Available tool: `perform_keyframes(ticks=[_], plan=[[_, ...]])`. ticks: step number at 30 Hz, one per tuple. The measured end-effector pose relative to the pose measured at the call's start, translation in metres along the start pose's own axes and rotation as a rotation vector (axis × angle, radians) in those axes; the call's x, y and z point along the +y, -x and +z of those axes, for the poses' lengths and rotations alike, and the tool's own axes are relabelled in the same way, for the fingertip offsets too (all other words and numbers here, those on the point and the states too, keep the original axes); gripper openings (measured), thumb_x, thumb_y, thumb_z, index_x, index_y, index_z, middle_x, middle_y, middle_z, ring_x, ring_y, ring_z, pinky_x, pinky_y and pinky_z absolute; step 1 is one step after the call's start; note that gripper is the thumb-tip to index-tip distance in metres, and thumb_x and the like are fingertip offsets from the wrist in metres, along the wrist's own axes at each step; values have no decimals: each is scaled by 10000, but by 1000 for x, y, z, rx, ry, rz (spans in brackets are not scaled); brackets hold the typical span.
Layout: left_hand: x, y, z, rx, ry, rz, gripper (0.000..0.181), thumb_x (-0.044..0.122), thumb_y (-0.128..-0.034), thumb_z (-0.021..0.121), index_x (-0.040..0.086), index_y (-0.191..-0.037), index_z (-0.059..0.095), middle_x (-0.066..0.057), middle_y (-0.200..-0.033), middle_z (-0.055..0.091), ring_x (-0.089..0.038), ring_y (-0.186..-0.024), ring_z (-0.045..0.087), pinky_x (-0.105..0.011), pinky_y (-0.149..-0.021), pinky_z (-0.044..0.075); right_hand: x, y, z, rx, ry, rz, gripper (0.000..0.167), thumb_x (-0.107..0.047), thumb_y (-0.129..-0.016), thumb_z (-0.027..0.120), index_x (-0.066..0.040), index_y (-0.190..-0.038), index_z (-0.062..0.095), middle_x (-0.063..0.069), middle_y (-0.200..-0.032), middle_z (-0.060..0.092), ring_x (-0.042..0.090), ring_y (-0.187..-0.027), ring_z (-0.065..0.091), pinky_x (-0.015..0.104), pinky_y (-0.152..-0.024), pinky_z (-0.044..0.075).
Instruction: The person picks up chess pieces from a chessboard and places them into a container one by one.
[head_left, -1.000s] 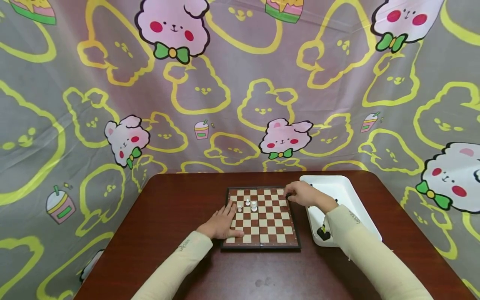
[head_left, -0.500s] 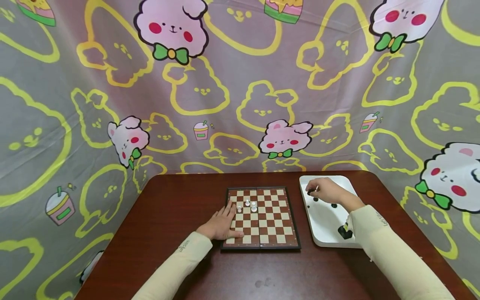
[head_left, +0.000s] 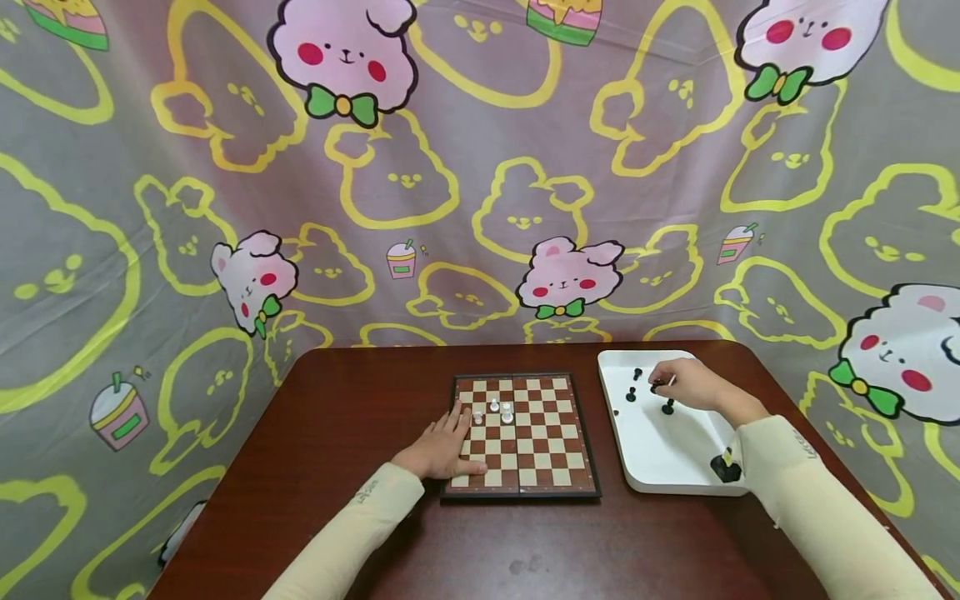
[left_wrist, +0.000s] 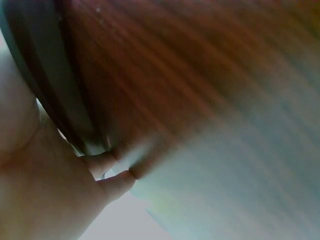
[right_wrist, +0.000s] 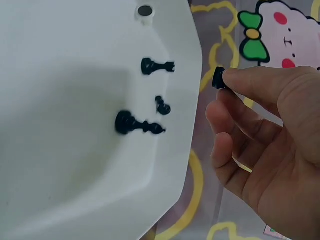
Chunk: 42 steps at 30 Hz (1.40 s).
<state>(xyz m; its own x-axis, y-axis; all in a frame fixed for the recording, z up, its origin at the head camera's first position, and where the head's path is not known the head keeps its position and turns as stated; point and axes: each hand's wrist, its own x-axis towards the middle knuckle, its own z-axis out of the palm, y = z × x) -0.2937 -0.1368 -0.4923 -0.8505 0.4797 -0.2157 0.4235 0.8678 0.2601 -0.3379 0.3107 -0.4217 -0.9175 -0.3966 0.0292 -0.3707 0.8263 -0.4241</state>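
My left hand rests on the left side of a brown-and-cream chessboard, its fingers straight and its thumb spread. In the left wrist view this hand lies against the board's dark edge. White chess pieces stand on the board near those fingers. Over a white tray, my right hand pinches a small black chess piece between thumb and fingertip; most of that piece is hidden. Below it in the tray are a black rook, a small black piece and a taller, pointed black piece.
A white piece with a dark base lies near the tray's rim. A black device hangs at the right cuff. The dark wooden table extends left of the board, and a patterned curtain surrounds its back and sides.
My right hand has moved from the board's right edge to over the tray, then farther right, with something dark at its fingertips. The left hand stays in place.
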Motion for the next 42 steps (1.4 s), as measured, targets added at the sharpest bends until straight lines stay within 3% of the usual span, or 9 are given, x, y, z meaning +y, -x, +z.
perform_keyframes(ticks=[7, 22, 34, 42], plan=[[-2, -1, 1, 9, -21, -1, 1068, 715, -816, 506, 19, -1518, 101, -206, -1557, -3, -381, -1399, 147, -546, -1063, 233, 9, 5, 0, -19, -12, 60, 131, -72, -851, 667, -18, -969, 680, -6, -831, 643, 167, -784, 578, 370, -674, 459], [0, 1, 0, 16, -27, 0, 1059, 704, -823, 509, 14, -1516, 104, -209, -1556, 2, -391, -1392, 163, -548, -1061, 237, 8, 4, -2, -41, -14, 103, 158, -80, -877, 638, -5, -1014, 666, 11, -809, 609, 155, -723, 546, 333, -631, 442], [0, 0, 0, 7, -32, -2, 1059, 714, -824, 495, 24, -1519, 93, -200, -1559, -9, -389, -1393, 161, -546, -1062, 236, -18, -11, 5, 5, -29, -16, 118, -83, -870, 627, -57, -975, 676, -15, -785, 610, 125, -675, 550, 317, -600, 452], [1, 0, 0, 15, -54, 0, 1059, 709, -822, 506, 15, -1516, 109, -208, -1557, 12, -400, -1383, 186, -549, -1055, 249, -46, -27, 13, 3, -72, -39, 122, -80, -894, 617, -50, -998, 674, 12, -812, 628, 137, -679, 562, 329, -615, 459]])
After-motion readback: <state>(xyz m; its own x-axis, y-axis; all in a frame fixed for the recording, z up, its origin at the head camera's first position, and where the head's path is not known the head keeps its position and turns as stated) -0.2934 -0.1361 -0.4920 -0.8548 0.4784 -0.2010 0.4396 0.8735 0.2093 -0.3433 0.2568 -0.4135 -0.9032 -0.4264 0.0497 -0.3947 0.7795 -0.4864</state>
